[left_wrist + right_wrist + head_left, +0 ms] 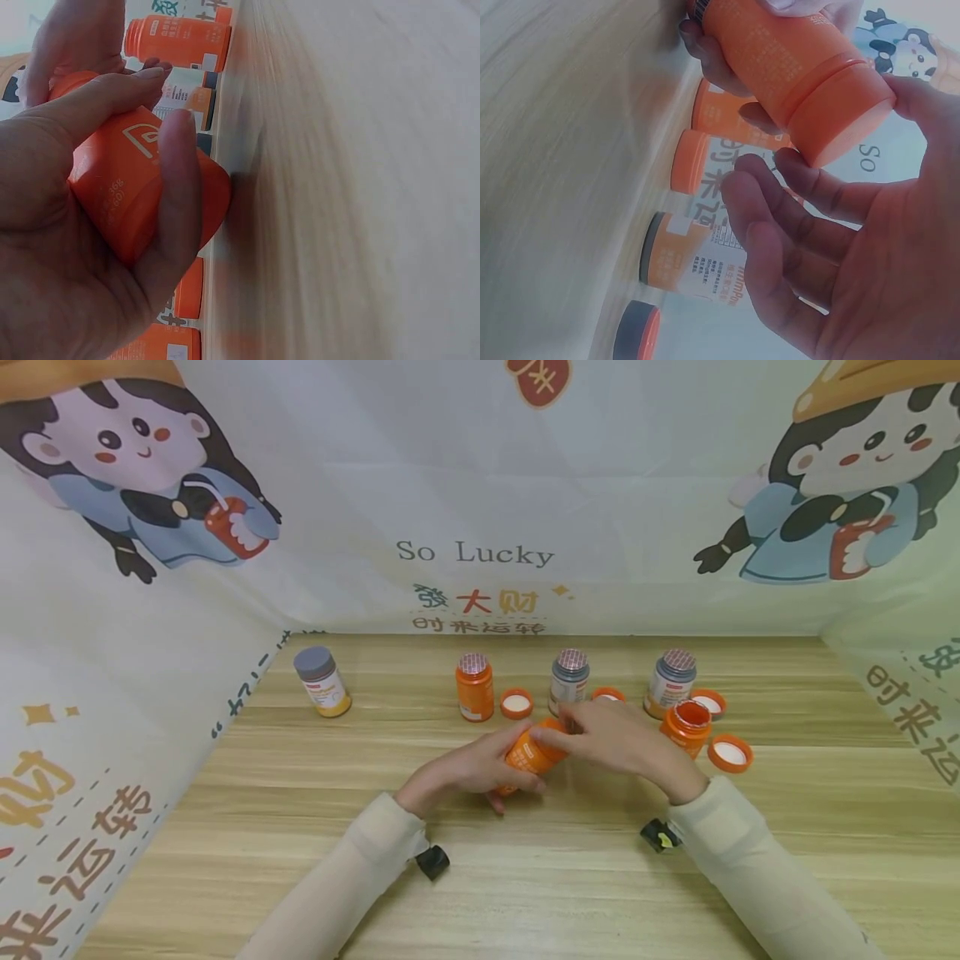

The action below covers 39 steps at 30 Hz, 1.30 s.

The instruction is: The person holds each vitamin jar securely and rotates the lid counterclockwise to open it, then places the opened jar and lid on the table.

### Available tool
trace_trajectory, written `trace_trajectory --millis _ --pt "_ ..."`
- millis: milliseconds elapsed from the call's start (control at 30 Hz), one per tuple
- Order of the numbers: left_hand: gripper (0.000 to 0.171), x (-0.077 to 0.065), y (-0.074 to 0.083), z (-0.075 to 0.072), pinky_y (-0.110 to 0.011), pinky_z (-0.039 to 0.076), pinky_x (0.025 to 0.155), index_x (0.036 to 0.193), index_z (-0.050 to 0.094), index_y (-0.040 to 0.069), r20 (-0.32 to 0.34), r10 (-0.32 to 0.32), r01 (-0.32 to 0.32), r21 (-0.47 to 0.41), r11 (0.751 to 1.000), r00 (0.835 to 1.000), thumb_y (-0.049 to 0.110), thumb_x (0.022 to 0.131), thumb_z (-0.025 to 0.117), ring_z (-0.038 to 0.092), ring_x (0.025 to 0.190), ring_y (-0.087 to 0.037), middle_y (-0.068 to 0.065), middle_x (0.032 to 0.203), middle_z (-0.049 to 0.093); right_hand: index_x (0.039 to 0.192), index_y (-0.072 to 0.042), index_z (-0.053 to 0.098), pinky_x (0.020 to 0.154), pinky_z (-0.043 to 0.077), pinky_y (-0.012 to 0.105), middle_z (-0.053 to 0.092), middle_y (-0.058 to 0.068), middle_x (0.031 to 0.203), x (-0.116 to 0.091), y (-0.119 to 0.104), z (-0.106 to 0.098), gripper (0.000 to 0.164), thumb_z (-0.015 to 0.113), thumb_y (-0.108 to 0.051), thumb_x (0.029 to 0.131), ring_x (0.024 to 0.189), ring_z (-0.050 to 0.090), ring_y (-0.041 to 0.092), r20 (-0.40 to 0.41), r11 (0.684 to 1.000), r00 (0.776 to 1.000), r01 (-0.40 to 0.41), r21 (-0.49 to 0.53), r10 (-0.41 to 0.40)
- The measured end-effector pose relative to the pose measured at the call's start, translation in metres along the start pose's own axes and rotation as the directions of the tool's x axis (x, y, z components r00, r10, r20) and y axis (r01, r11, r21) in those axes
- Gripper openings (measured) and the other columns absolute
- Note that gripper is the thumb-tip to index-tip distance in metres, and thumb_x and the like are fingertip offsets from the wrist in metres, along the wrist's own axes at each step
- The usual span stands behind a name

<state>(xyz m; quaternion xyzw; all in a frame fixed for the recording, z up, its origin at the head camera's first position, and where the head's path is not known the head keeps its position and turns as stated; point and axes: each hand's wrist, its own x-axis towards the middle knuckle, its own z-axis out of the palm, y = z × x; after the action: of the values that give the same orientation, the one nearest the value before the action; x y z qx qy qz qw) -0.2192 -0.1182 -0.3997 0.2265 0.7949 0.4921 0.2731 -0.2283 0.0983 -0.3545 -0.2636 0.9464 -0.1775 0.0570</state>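
Note:
My left hand point(476, 767) grips an orange bottle point(527, 754) round its body, holding it tilted, with its top towards the right. In the left wrist view, the thumb and a finger wrap the bottle point(124, 184). Up at the bottle's top, my right hand point(615, 735) pinches the orange cap point(844, 116) between thumb and forefinger. Its other fingers hang loosely curled, off the bottle, in the right wrist view. The cap sits on the bottle's neck. Whether its thread is loose I cannot tell.
Behind the hands stand an orange bottle point(475, 691) and two grey-topped bottles point(567, 681) point(669, 685) with foil seals. Loose caps point(517, 702) point(730, 752) lie among them. An orange bottle point(684, 732) without cap stands right of my right hand. A grey-capped bottle point(323, 682) stands far left.

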Motion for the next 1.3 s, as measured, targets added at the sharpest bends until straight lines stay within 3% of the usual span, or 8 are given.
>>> trace_trajectory --millis 300,500,633,767,1067,1200,1300 --pt "0.070 -0.0015 0.0011 -0.0006 -0.047 0.056 0.050 0.137 0.036 0.040 -0.004 -0.002 0.002 0.015 1.000 1.000 0.025 0.082 0.076 0.060 0.087 -0.026 -0.007 0.112 0.053 0.102 -0.023 0.053 0.049 0.039 0.028 0.055 -0.005 0.076 0.0002 0.0001 -0.0018 0.049 0.051 -0.069 0.085 0.065 0.053 0.013 0.025 0.999 0.999 0.034 -0.009 -0.034" --pt "0.066 -0.0018 0.0009 -0.0007 -0.047 0.056 0.050 0.135 0.037 0.040 -0.002 0.003 -0.003 0.016 1.000 1.000 0.025 0.083 0.075 0.060 0.087 -0.025 -0.007 0.111 0.053 0.116 -0.023 0.053 0.053 0.044 0.028 0.060 -0.005 0.083 0.0004 -0.0002 -0.0022 0.060 0.049 -0.073 0.083 0.068 0.055 0.013 0.036 0.999 0.999 0.028 0.018 -0.028" --pt "0.065 -0.0016 0.0001 -0.0007 -0.047 0.056 0.050 0.134 0.038 0.041 -0.004 0.004 -0.004 0.014 1.000 1.000 0.025 0.083 0.075 0.059 0.086 -0.025 -0.008 0.111 0.053 0.105 -0.024 0.056 0.051 0.039 0.028 0.056 -0.005 0.073 0.0006 0.0006 -0.0011 0.062 0.041 -0.080 0.082 0.062 0.053 0.014 0.022 1.000 1.000 0.000 0.026 -0.001" --pt "0.067 -0.0014 0.0002 -0.0010 -0.047 0.056 0.050 0.135 0.037 0.040 -0.001 0.002 -0.002 0.012 1.000 1.000 0.026 0.082 0.075 0.059 0.087 -0.026 -0.008 0.111 0.052 0.090 -0.023 0.055 0.049 0.034 0.028 0.049 -0.004 0.065 -0.0001 0.0011 -0.0014 0.059 0.042 -0.080 0.081 0.057 0.049 0.014 0.022 1.000 1.000 -0.008 0.018 0.007" --pt "0.072 -0.0010 0.0005 -0.0013 -0.047 0.056 0.050 0.138 0.035 0.042 -0.005 -0.020 0.020 -0.003 1.000 1.000 0.027 0.081 0.077 0.060 0.087 -0.026 -0.007 0.112 0.053 0.103 -0.025 0.052 0.047 0.035 0.028 0.054 -0.004 0.074 -0.0006 -0.0004 -0.0043 0.048 0.053 -0.069 0.084 0.062 0.051 0.013 0.040 0.999 0.999 0.035 -0.002 -0.035" --pt "0.071 -0.0008 0.0002 -0.0008 -0.047 0.056 0.050 0.138 0.035 0.041 -0.005 -0.013 0.013 -0.002 1.000 1.000 0.026 0.082 0.076 0.060 0.087 -0.026 -0.008 0.112 0.053 0.107 -0.025 0.053 0.050 0.038 0.028 0.056 -0.004 0.075 -0.0006 0.0007 -0.0031 0.055 0.049 -0.074 0.083 0.063 0.052 0.013 0.038 0.999 0.999 0.015 0.028 -0.016" --pt "0.070 -0.0006 -0.0001 -0.0007 -0.047 0.056 0.050 0.137 0.036 0.040 -0.006 -0.013 0.013 0.000 1.000 1.000 0.026 0.082 0.076 0.059 0.086 -0.026 -0.008 0.112 0.053 0.101 -0.025 0.054 0.049 0.036 0.028 0.054 -0.004 0.071 -0.0008 0.0019 -0.0022 0.060 0.042 -0.080 0.081 0.060 0.051 0.014 0.026 1.000 1.000 -0.001 0.027 0.000"
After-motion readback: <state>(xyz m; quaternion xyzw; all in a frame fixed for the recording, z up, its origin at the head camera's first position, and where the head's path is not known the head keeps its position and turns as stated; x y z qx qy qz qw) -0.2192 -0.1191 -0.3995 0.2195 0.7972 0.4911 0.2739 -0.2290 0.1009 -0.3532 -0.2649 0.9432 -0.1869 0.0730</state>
